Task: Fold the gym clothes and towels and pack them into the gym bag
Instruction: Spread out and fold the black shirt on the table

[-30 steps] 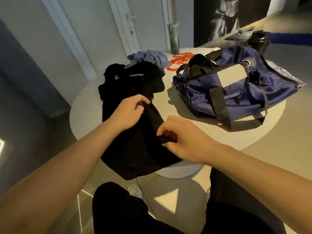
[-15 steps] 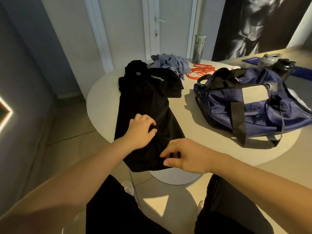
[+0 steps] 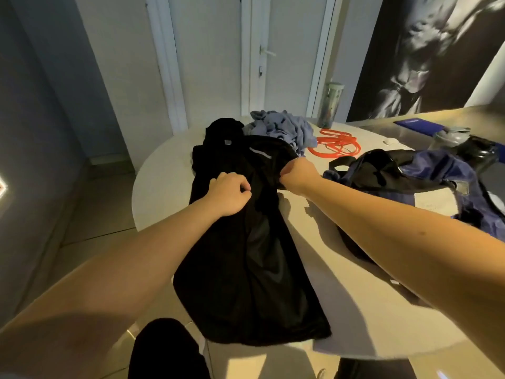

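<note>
Head view looks down on a round white table (image 3: 158,187) with a black shirt (image 3: 251,269) spread lengthwise across it, collar end away from the person and hem hanging just over the near edge. Both hands are on the upper half of the shirt. The left hand (image 3: 229,194) rests on the cloth near the middle of the chest, its fingers curled in and the thumb meeting a fingertip so that it pinches a small fold of fabric. The right hand (image 3: 297,173) is balled into a fist at the shirt's right edge, gripping a bunch of the black cloth there, knuckles turned toward the camera. A crumpled blue-grey garment (image 3: 281,129) lies at the far side of the table, touching the shirt's shoulder area. Just to its right sits a tangle of orange bands (image 3: 336,147), and behind them stands a tumbler (image 3: 330,105). The navy gym bag (image 3: 437,170) with black straps sits on the right side of the table, close beside the right forearm, its top slack. A dark bottle (image 3: 483,154) stands behind the bag
</note>
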### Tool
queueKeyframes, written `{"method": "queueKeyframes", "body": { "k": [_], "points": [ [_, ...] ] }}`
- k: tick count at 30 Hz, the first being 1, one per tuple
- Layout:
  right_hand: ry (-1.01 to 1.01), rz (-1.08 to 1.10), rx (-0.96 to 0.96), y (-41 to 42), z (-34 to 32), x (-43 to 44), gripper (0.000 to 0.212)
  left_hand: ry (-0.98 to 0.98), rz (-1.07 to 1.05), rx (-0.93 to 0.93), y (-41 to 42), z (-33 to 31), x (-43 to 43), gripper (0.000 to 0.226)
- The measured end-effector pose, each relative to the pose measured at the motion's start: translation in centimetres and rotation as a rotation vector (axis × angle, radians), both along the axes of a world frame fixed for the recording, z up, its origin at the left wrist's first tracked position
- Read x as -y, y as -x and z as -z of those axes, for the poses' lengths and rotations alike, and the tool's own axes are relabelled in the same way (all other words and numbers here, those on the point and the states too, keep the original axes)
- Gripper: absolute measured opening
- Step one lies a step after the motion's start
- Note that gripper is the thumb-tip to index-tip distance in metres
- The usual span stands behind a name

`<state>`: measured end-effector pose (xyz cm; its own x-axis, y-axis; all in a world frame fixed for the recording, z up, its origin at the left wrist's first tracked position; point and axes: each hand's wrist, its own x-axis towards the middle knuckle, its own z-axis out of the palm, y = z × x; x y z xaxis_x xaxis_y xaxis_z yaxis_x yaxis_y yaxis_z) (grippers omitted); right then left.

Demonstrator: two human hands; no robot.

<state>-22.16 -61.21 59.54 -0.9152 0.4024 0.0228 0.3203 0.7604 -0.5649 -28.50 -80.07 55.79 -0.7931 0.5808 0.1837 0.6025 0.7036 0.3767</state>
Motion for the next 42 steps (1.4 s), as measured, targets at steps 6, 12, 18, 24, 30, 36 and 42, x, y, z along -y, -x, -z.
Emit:
{"method": "queueKeyframes", "body": {
  "k": [6,12,18,24,30,36,42],
  "points": [
    [-0.084,0.247,0.106,9.1,1.9,-5.2,0.05,0.036,-0.081,0.067,6.7,0.3,-3.3,0.029],
    [0.194,0.285,0.225,10.8,1.0,-7.3,0.042,0.135,-0.15,0.042,11.3,2.0,-4.8,0.046],
    [0.341,0.184,0.089,13.0,-3.1,-7.8,0.032,-0.085,-0.082,0.099,14.0,1.5,-5.6,0.021],
    [0.25,0.061,0.006,16.4,-7.2,-4.6,0.015,-0.665,-0.091,0.649,15.2,-3.5,-7.9,0.042],
    [0.732,0.016,-0.019,19.1,-8.5,-1.3,0.013,-0.803,0.069,0.801,15.4,-4.9,-6.7,0.055],
    [0.19,-0.003,-0.164,19.5,-6.4,-2.4,0.011,-0.852,-0.129,0.699,15.9,-3.2,-5.2,0.018],
    [-0.153,-0.328,0.013,19.1,-2.9,-3.8,0.052,-1.026,-0.287,0.915,15.5,-3.8,-4.6,0.034]
  ]
}}
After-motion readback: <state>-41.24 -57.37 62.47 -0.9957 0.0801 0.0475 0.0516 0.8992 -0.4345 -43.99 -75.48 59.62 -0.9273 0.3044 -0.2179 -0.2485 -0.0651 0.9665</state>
